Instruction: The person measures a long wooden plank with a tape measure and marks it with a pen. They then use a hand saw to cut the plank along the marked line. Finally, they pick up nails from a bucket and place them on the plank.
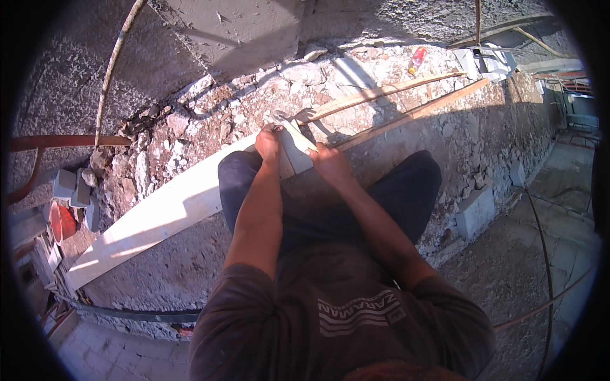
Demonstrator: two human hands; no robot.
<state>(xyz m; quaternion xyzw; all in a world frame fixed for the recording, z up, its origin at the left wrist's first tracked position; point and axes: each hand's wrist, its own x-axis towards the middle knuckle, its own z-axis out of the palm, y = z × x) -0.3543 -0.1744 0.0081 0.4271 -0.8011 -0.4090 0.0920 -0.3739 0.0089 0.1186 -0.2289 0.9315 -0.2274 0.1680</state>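
My left hand [268, 143] is closed at the far right end of a long, wide pale board [159, 206]. Something dark shows at its fingertips, too small to name. Just right of it, my right hand [328, 163] grips the near end of a narrow pale wooden piece [296, 135]. This piece slants up and left, and grey metal [278, 117] shows at its far end, close to my left fingers; whether the two are joined I cannot tell. Under and between my hands lies the board's end, with a crosswise edge beside my left wrist.
Two long wooden strips [413, 117] run off to the right over rubble [305, 76]. A red-labelled bottle [417, 58] lies beyond them. Light blocks stand at right [475, 211] and far left [65, 184], near an orange-red object [62, 221]. A rusty bar [70, 143] juts in from the left.
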